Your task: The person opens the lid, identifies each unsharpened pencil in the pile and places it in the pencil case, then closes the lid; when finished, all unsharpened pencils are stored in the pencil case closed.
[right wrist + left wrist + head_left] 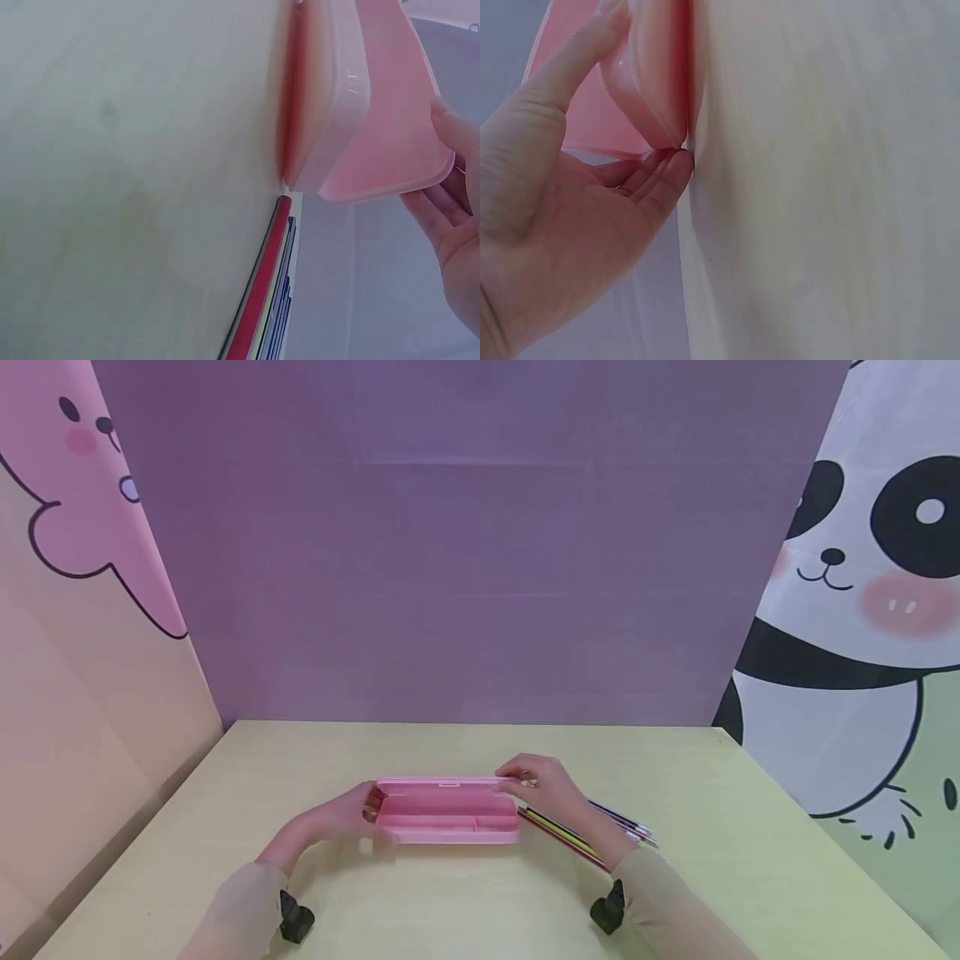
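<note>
A pink pencil case [442,838] lies on the table with its lid [420,788] raised at the back; a small divider shows inside it. My left hand [347,814] grips the case's left end, thumb [585,56] on the body and fingertips behind its lower corner near the tabletop. At the lid's right end, my right hand [553,789] pinches the edge, the thumb [454,131] on the inner face and the fingers behind. To the right of the case lie several pencils [562,835], red, yellow and dark ones, partly beneath my right forearm.
More pencils [622,821], with dark and pale barrels, lie farther right on the pale wooden table [450,910]. Behind the table stands a purple backdrop [465,568]. Black wrist cameras [297,920] sit on both wrists.
</note>
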`<state>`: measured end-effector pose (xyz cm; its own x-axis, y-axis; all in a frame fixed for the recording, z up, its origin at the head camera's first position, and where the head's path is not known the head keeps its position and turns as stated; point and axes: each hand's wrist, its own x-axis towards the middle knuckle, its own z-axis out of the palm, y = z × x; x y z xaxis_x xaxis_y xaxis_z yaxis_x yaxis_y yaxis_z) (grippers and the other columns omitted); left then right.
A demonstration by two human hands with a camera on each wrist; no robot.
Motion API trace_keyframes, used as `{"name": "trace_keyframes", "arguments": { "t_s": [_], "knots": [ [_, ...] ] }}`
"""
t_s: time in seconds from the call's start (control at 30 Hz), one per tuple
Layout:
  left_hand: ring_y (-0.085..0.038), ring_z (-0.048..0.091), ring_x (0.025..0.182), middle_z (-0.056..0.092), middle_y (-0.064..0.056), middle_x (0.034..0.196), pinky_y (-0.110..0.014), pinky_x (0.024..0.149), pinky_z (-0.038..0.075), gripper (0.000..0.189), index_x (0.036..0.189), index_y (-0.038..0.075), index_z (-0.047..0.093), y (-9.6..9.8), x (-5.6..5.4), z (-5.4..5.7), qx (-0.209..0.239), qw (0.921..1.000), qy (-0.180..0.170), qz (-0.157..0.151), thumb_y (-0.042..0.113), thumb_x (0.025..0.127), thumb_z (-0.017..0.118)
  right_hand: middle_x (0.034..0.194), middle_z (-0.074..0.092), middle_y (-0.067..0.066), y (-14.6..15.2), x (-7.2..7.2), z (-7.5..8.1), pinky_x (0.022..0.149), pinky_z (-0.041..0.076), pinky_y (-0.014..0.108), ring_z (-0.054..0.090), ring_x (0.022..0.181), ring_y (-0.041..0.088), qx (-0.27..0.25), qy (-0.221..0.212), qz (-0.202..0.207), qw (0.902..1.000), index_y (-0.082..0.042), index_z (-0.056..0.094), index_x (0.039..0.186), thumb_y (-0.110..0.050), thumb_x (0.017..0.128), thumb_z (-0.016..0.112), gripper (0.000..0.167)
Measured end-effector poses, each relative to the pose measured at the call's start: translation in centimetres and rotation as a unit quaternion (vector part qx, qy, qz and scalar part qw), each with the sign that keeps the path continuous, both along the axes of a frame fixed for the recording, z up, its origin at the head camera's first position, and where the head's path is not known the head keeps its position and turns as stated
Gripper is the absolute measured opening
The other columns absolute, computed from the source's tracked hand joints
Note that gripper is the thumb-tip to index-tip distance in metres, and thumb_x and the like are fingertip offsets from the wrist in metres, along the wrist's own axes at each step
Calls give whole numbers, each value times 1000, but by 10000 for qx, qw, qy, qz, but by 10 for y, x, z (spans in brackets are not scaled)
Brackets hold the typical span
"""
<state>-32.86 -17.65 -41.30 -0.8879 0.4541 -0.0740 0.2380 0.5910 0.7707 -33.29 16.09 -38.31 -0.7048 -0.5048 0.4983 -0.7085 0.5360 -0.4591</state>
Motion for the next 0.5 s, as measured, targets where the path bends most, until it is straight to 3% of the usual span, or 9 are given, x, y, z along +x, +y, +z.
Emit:
{"name": "trace_keyframes", "arguments": {
  "t_s": [0.2,0.5],
  "knots": [
    [-26,50,113,49,-11,124,-45,98,46,88,137,2,32,0,2,-1,-12,9999,17,-136,30,70,83,94,70,5,-2,-5,2,79,57,25,66,88,18,-525,-499,-221,9971,-8,70,99,-15,85,69,16],
    [-30,51,112,52,-16,122,-47,99,46,75,141,-2,29,-2,2,2,45,9992,304,-238,20,83,71,94,70,7,-1,-13,3,77,57,22,66,87,17,-1328,-1019,-452,9849,-8,67,95,-19,85,69,15]
  ]
}}
